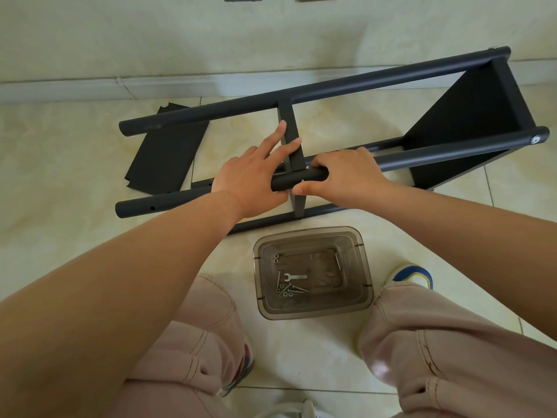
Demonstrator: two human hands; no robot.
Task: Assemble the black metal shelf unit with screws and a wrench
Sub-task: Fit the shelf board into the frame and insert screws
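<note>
The black metal shelf unit (346, 86) lies on its side on the tiled floor, with a shelf panel fixed at its right end (470, 116). My right hand (346, 176) grips the near upper tube (301, 178) at the middle shelf panel (291, 137). My left hand (256, 173) holds the same tube from the left, with its fingers stretched out flat on that middle panel. A small silver wrench (297, 277) and several screws and nuts (286, 289) lie in a clear plastic box (361, 257) in front of me.
A loose black shelf panel (165, 155) lies on the floor at the left, under the far tube. The wall and skirting run along the back. My knees and shoes are on either side of the box.
</note>
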